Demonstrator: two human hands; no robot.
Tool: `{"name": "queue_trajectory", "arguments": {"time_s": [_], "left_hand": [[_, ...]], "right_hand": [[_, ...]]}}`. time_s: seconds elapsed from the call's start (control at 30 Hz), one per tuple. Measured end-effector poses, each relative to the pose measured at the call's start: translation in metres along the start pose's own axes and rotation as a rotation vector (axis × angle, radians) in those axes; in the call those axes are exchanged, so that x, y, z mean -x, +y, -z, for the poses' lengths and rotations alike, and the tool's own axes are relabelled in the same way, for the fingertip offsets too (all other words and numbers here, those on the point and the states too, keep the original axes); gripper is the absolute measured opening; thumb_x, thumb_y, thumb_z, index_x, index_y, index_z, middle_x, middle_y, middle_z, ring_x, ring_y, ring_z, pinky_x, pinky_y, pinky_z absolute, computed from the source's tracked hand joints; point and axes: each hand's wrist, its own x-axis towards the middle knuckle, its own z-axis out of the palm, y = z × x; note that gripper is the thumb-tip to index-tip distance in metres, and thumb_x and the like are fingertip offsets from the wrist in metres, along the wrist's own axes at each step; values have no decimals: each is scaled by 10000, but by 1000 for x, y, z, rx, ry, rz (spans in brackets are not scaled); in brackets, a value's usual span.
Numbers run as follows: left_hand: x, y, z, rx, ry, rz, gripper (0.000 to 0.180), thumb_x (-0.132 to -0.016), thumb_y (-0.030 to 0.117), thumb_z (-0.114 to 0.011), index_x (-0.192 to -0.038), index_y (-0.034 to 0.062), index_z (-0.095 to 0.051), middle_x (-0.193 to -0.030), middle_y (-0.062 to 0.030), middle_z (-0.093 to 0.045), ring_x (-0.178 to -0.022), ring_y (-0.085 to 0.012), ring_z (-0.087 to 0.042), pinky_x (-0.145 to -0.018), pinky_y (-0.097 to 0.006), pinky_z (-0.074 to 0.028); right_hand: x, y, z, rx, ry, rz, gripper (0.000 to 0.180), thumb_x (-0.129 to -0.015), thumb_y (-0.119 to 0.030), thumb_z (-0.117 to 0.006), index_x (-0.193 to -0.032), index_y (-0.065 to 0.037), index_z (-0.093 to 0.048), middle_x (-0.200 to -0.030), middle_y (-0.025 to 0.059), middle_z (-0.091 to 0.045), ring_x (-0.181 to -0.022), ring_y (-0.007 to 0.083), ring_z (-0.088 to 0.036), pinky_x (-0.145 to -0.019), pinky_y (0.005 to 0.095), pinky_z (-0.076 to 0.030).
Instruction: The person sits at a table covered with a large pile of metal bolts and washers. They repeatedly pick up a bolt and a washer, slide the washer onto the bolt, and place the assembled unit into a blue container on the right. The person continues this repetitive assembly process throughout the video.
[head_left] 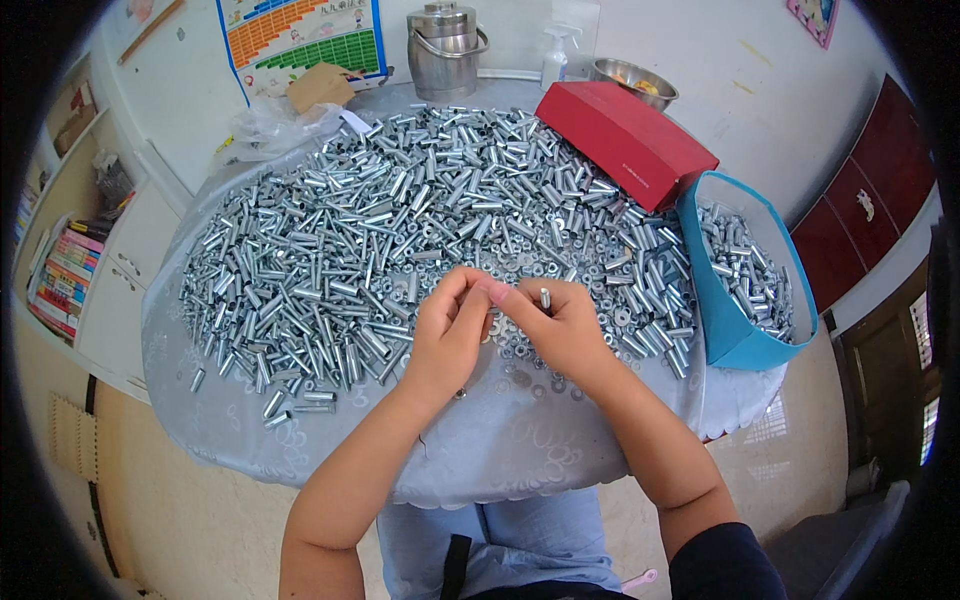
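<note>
Lap below round table (480, 460), grey cloth, metal sleeves (380, 230) heaped; tiled floor.

Metal sleeves (400, 220) heaped on table (500, 450), box (625, 140) behind, bag (745, 280) right.

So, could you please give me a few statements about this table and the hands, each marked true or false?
1. The right hand pinches a small metal sleeve. True.
2. The blue bag is empty. False: it holds metal sleeves.
3. A red box lies at the far right of the table. True.
4. The left hand rests in the person's lap. False: it is raised over the table, meeting the right hand.
</note>
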Motion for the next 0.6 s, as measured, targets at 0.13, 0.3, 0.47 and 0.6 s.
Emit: {"name": "queue_trajectory", "arguments": {"time_s": [0.13,0.3,0.47,0.6], "left_hand": [[-2,4,2,43,11,186,287,-886,277,-497,-707,57,-543,-557,32,-427,-489,-46,-362,-450,-212,-270],[-1,8,10,125,-6,391,453,-857,426,-491,-548,94,-488,-488,25,-389,-447,-79,-352,-447,-232,-259],[3,14,0,61,-13,441,478,-874,422,-466,-511,113,-439,-478,31,-390,-441,-78,-320,-447,-229,-246],[8,7,1,-166,37,123,483,-906,370,-429,-511,92,-423,-485,39,-392,-449,-77,-302,-448,-247,-250]], "right_hand": [[5,-5,1,191,82,179,359,-808,-264,-641,-565,-16,-550,-441,16,-405,-424,59,-343,-392,230,-276],[6,-3,3,305,73,543,304,-769,-210,-668,-557,-28,-548,-451,76,-460,-377,139,-430,-385,271,-325],[8,-8,5,251,59,491,305,-768,-203,-667,-555,-28,-537,-451,62,-458,-388,134,-439,-388,270,-321],[10,-10,5,98,-2,243,341,-805,-220,-642,-555,-26,-514,-466,8,-424,-435,65,-369,-410,249,-290]]}}
